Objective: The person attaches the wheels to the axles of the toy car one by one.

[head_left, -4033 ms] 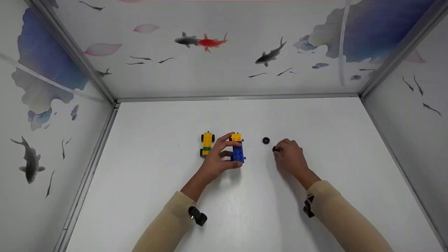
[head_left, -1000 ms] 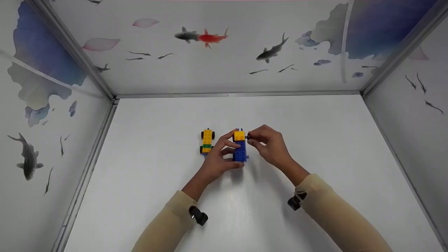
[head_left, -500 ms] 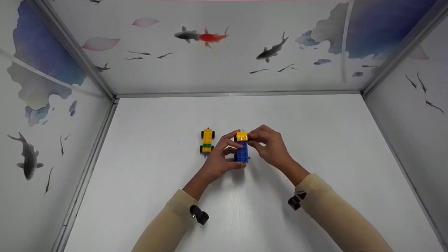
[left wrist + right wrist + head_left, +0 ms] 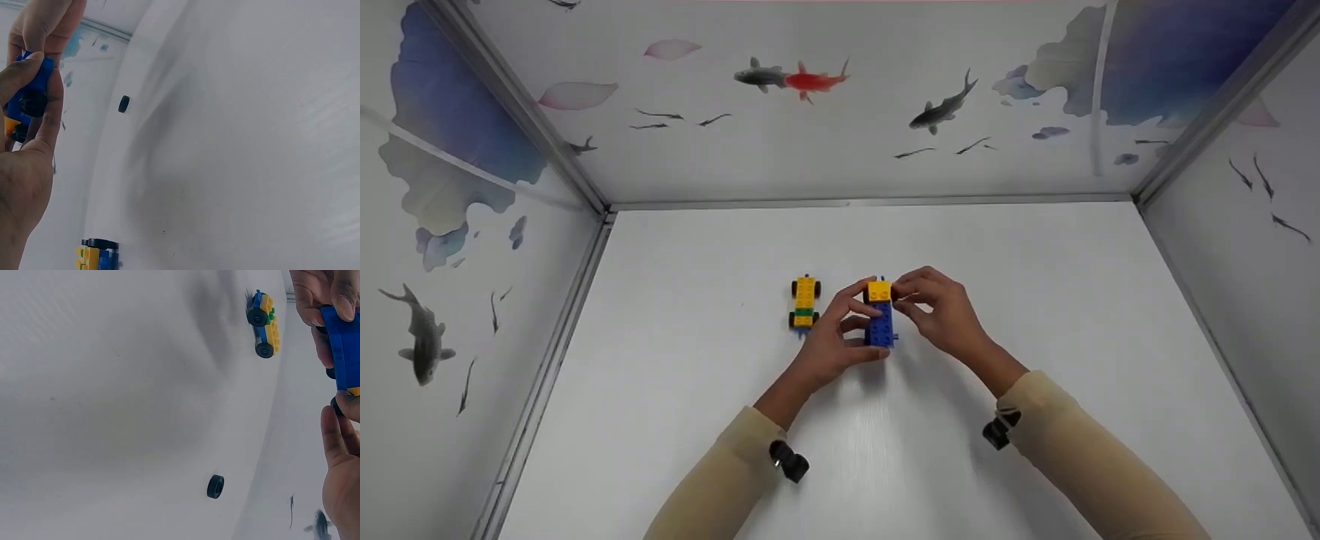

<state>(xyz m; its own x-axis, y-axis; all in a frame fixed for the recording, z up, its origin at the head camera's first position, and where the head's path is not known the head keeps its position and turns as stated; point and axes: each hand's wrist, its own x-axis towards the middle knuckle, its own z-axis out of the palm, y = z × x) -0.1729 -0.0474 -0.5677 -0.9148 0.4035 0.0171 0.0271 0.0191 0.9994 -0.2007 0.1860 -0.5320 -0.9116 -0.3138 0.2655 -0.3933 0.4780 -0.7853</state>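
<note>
My left hand (image 4: pixel 840 337) grips a blue toy car (image 4: pixel 880 326) with a yellow block at its far end, holding it just above the table. On the block's right side, my right hand (image 4: pixel 941 311) pinches a small black wheel (image 4: pixel 336 406) against the car. A bare axle peg (image 4: pixel 895 337) sticks out at the car's near right corner. In the left wrist view, a black wheel (image 4: pixel 33 104) shows on the car's other side. One loose black wheel (image 4: pixel 215 486) stands on the table; in the head view the right hand hides it.
A second toy car (image 4: pixel 804 300), yellow with a green band and black wheels, stands on the white table left of my left hand. Walls printed with fish (image 4: pixel 810 78) rise at the back and both sides.
My right hand has picked a wheel off the table and brought it left to the car's far right side. The wheel now sits closer to the yellow block than a second ago.
</note>
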